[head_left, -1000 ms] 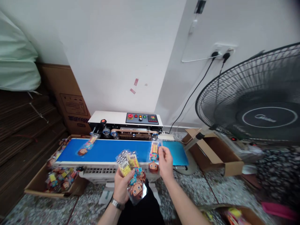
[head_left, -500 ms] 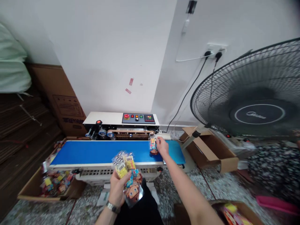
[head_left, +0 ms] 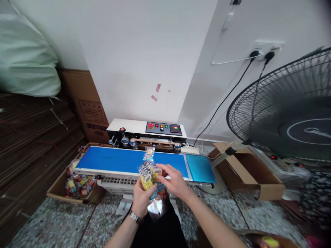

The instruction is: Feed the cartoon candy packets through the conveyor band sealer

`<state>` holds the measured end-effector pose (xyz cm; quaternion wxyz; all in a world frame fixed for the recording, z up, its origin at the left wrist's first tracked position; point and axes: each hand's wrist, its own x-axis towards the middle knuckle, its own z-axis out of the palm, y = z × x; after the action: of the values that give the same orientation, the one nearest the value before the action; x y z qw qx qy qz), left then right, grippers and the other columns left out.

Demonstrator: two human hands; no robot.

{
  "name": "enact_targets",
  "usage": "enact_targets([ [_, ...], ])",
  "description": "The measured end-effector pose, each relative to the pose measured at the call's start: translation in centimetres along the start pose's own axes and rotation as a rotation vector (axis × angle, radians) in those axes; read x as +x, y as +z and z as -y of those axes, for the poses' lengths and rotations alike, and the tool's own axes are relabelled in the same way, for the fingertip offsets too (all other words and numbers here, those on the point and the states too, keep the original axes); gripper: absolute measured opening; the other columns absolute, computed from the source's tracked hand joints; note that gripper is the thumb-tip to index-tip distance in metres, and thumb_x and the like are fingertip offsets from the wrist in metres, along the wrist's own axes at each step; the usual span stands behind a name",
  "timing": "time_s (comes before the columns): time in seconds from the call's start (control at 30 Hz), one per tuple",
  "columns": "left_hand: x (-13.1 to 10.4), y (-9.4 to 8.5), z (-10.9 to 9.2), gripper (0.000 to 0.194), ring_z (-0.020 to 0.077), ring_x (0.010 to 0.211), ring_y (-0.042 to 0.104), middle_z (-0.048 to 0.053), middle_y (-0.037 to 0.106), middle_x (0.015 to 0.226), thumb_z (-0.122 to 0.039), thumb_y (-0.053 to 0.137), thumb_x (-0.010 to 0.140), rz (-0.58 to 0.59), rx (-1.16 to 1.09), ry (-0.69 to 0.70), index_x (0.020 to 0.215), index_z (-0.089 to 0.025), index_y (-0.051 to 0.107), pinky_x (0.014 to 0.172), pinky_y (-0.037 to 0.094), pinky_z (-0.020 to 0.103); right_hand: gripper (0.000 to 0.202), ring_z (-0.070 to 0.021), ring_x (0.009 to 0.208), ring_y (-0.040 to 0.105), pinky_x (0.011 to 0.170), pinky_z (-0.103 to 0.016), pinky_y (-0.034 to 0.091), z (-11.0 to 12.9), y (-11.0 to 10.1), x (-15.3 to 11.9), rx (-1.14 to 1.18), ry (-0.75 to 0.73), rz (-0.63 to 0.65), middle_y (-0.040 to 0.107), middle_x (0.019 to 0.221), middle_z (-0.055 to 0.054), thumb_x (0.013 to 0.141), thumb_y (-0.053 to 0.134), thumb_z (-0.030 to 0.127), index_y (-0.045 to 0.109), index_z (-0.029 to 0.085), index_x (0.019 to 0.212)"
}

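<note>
My left hand (head_left: 142, 198), with a watch on the wrist, holds a fanned bunch of clear packets (head_left: 147, 179) with yellow labels in front of the blue belt. The fingers of my right hand (head_left: 174, 179) pinch the right side of that bunch, at a yellow-labelled packet. Beyond the bunch, one packet (head_left: 149, 153) lies on the blue conveyor belt (head_left: 111, 160), its far end at the rollers of the sealing machine (head_left: 131, 125). The machine's display is lit.
A box of packets (head_left: 80, 186) stands below the belt's left end. To the right are an open carton (head_left: 248, 168) and a large fan (head_left: 287, 113). Another box with packets (head_left: 269, 241) is at the bottom right. Stacked cardboard (head_left: 31, 148) lies at the left.
My right hand has left the packet on the belt and come back to the bunch in my left hand. That packet has moved left along the machine. The camera view has shifted left.
</note>
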<state>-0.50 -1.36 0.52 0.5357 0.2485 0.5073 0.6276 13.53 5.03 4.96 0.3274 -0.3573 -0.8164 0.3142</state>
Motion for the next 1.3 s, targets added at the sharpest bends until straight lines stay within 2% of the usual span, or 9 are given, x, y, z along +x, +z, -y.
enact_targets([
  [0.23, -0.1, -0.1, -0.4, 0.045, 0.0209, 0.079, 0.064, 0.01, 0.068, 0.091, -0.021, 0.075, 0.055, 0.03, 0.016, -0.004, 0.096, -0.013, 0.057, 0.073, 0.049, 0.032, 0.018, -0.014, 0.076, 0.056, 0.07, -0.026, 0.047, 0.2, 0.5, -0.2, 0.057, 0.029, -0.028, 0.06, 0.089, -0.004, 0.084, 0.051, 0.027, 0.061, 0.022, 0.098],
  [0.4, -0.1, 0.5, -0.8, 0.046, 0.0212, 0.079, 0.065, 0.009, 0.069, 0.091, -0.022, 0.076, 0.053, 0.012, -0.042, -0.015, 0.095, -0.015, 0.058, 0.073, 0.049, 0.032, 0.039, -0.0127, 0.071, 0.058, 0.063, -0.025, 0.05, -0.3, 2.1, -1.3, 0.25, 0.272, -0.268, 0.058, 0.097, -0.005, 0.078, 0.058, 0.03, 0.049, 0.022, 0.115],
  [0.57, 0.0, 1.1, -0.8, 0.046, 0.0211, 0.082, 0.065, 0.009, 0.069, 0.095, -0.02, 0.075, 0.056, 0.021, -0.076, -0.016, 0.098, -0.016, 0.057, 0.075, 0.049, 0.033, 0.019, -0.0164, 0.079, 0.058, 0.068, -0.026, 0.048, -1.1, 3.2, -2.3, 0.225, 0.34, -0.38, 0.061, 0.084, -0.005, 0.083, 0.05, 0.035, 0.06, 0.018, 0.084],
  [0.67, 0.1, 0.7, -0.5, 0.048, 0.0213, 0.08, 0.065, 0.009, 0.069, 0.094, -0.02, 0.075, 0.056, 0.001, -0.096, -0.086, 0.1, -0.016, 0.055, 0.073, 0.05, 0.033, 0.024, -0.0159, 0.074, 0.058, 0.065, -0.025, 0.047, -3.6, 1.8, -2.0, 0.273, 0.402, -0.527, 0.062, 0.08, -0.003, 0.084, 0.046, 0.039, 0.057, 0.018, 0.088],
  [0.77, 0.2, -0.1, -0.1, 0.047, 0.0208, 0.073, 0.066, 0.008, 0.07, 0.087, -0.02, 0.076, 0.055, -0.011, -0.094, -0.178, 0.097, -0.015, 0.055, 0.068, 0.051, 0.031, 0.029, -0.0165, 0.071, 0.059, 0.063, -0.025, 0.046, -7.9, -1.2, -1.5, 0.159, 0.492, -0.619, 0.063, 0.079, -0.004, 0.083, 0.043, 0.042, 0.056, 0.017, 0.088],
  [0.9, 0.3, -1.1, 0.3, 0.046, 0.0209, 0.073, 0.067, 0.007, 0.071, 0.086, -0.02, 0.076, 0.056, 0.018, -0.131, -0.238, 0.097, -0.016, 0.055, 0.068, 0.051, 0.031, 0.026, -0.0171, 0.068, 0.058, 0.061, -0.025, 0.042, -13.5, -5.4, -1.0, -0.271, 0.739, -0.566, 0.065, 0.075, -0.005, 0.081, 0.042, 0.035, 0.06, 0.016, 0.082],
  [1.03, 0.2, -1.0, 0.3, 0.042, 0.0218, 0.076, 0.067, 0.006, 0.071, 0.088, -0.017, 0.076, 0.056, 0.029, -0.171, -0.267, 0.093, -0.017, 0.057, 0.069, 0.051, 0.031, 0.019, -0.017, 0.067, 0.058, 0.06, -0.024, 0.038, -15.9, -6.4, 0.5, -0.36, 0.799, -0.513, 0.065, 0.072, -0.005, 0.077, 0.046, 0.027, 0.063, 0.017, 0.077],
  [1.17, 0.1, -0.7, 0.1, 0.039, 0.0218, 0.073, 0.067, 0.007, 0.072, 0.083, -0.017, 0.077, 0.054, 0.063, -0.2, -0.271, 0.09, -0.017, 0.06, 0.068, 0.051, 0.032, 0.015, -0.0175, 0.07, 0.058, 0.062, -0.024, 0.038, -14.9, -4.6, 2.6, -0.356, 0.751, -0.412, 0.066, 0.072, -0.004, 0.074, 0.054, 0.025, 0.065, 0.019, 0.081],
  [1.3, 0.1, -0.6, -0.2, 0.039, 0.0211, 0.071, 0.067, 0.008, 0.072, 0.083, -0.017, 0.077, 0.052, 0.06, -0.213, -0.26, 0.088, -0.015, 0.061, 0.067, 0.051, 0.031, 0.026, -0.017, 0.077, 0.058, 0.069, -0.026, 0.042, -10.2, -1.9, 2.6, -0.213, 0.485, -0.385, 0.064, 0.091, -0.006, 0.078, 0.052, 0.03, 0.059, 0.019, 0.101],
])
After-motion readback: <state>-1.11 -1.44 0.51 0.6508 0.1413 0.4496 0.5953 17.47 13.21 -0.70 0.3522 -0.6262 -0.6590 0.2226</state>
